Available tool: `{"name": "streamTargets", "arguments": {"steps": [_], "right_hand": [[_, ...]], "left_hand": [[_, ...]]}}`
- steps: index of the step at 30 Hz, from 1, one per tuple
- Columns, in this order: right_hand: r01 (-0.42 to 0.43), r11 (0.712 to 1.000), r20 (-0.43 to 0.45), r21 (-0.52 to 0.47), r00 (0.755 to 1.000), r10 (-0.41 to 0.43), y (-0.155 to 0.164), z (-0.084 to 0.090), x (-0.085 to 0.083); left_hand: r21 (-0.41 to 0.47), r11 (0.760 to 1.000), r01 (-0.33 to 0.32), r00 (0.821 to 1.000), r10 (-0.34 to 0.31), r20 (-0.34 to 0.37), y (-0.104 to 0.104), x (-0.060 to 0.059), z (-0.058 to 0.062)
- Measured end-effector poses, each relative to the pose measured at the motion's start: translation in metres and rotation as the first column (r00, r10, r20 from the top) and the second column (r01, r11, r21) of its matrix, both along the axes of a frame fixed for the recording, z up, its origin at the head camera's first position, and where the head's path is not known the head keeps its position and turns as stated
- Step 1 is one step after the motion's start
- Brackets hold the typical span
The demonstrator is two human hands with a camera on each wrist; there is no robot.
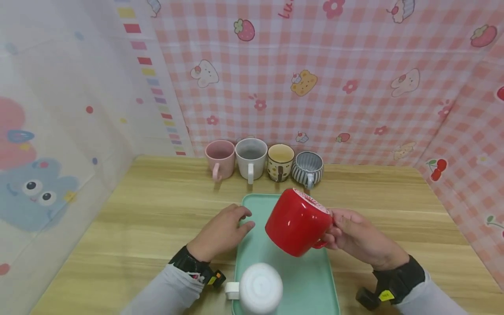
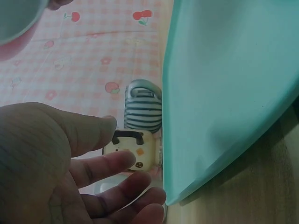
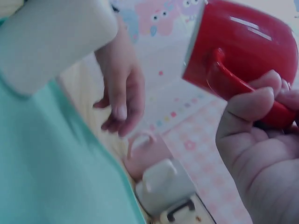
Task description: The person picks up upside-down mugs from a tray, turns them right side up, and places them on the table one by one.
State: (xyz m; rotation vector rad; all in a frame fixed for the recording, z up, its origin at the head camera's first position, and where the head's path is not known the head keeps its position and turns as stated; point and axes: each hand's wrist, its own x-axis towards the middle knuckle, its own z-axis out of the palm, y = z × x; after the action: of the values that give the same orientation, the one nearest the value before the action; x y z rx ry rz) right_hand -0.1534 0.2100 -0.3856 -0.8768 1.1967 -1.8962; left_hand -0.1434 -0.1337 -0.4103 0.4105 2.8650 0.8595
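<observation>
The right hand (image 1: 360, 238) is gripping the red mug (image 1: 297, 222) by its handle, fingers curled round the loop, and holding it tipped in the air above the green tray (image 1: 311, 280), mouth turned up and away toward the back wall. From the right wrist view the thumb is pressing along the handle (image 3: 243, 91), and the mug is clear of everything below it.

The left hand (image 1: 222, 232) is resting at the left edge of the tray, fingers relaxed and slightly spread, holding nothing; its fingertips (image 1: 246, 218) are lying right at the tray's rim, though whether they are actually touching it is hard to tell from here. The left wrist view is showing those fingers (image 2: 107, 163) loose beside the tray's edge (image 2: 187, 154).

On the near end of the tray, a white mug (image 1: 257, 288) is standing upside down, handle pointing left. Along the back of the wooden table (image 1: 138, 218), four more mugs are lining up in a row against the checked pink cloth (image 1: 354, 78): a pink mug (image 1: 219, 158), a grey-white mug (image 1: 250, 157), a cream patterned mug (image 1: 281, 162) and a striped blue-grey mug (image 1: 308, 168), each just beside the next.
</observation>
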Motion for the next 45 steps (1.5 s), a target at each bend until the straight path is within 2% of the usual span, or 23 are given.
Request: {"name": "streamTargets", "arguments": {"steps": [4, 6, 9, 14, 19, 26, 29, 32, 36, 40, 45], "right_hand": [[0.065, 0.998, 0.148, -0.002, 0.987, -0.064, -0.013, 0.008, 0.003], [0.094, 0.995, 0.23, -0.02, 0.969, -0.087, -0.019, 0.009, 0.004], [0.113, 0.989, 0.342, -0.093, 0.937, -0.075, -0.028, 0.007, 0.002], [0.139, 0.955, 0.493, -0.263, 0.87, 0.009, -0.044, 0.001, -0.001], [0.2, 0.894, 0.61, -0.4, 0.786, 0.097, -0.058, -0.003, -0.001], [0.333, 0.8, 0.71, -0.5, 0.687, 0.158, -0.081, -0.002, 0.0], [0.408, 0.76, 0.747, -0.507, 0.647, 0.151, -0.089, -0.001, -0.001], [0.467, 0.735, 0.78, -0.491, 0.612, 0.131, -0.094, -0.001, -0.003], [0.51, 0.722, 0.804, -0.468, 0.585, 0.109, -0.097, -0.001, -0.005], [0.524, 0.724, 0.819, -0.448, 0.565, 0.097, -0.098, -0.003, -0.006], [0.529, 0.735, 0.833, -0.425, 0.547, 0.088, -0.099, -0.008, -0.006]], "left_hand": [[-0.006, 1.0, 0.001, 1.0, -0.001, 0.012, 0.0, 0.0, -0.001], [-0.007, 1.0, 0.004, 1.0, -0.004, 0.012, -0.001, -0.001, -0.001], [-0.008, 1.0, 0.007, 1.0, -0.007, 0.013, -0.001, -0.001, -0.002], [0.011, 1.0, 0.014, 1.0, -0.014, 0.02, -0.001, -0.002, -0.004], [0.016, 1.0, 0.016, 1.0, -0.016, -0.001, -0.001, -0.003, -0.005], [0.02, 1.0, 0.0, 1.0, 0.0, -0.016, -0.002, -0.001, -0.005], [0.022, 1.0, -0.001, 1.0, 0.002, -0.022, -0.002, -0.002, -0.006], [0.021, 1.0, 0.003, 0.999, -0.003, -0.032, -0.003, -0.003, -0.007], [0.026, 1.0, 0.009, 1.0, -0.008, -0.029, -0.003, -0.003, -0.007], [0.037, 0.999, 0.003, 1.0, -0.002, -0.023, -0.004, -0.003, -0.005], [0.116, 0.993, -0.017, 1.0, 0.018, -0.013, -0.003, -0.005, 0.004]]}}
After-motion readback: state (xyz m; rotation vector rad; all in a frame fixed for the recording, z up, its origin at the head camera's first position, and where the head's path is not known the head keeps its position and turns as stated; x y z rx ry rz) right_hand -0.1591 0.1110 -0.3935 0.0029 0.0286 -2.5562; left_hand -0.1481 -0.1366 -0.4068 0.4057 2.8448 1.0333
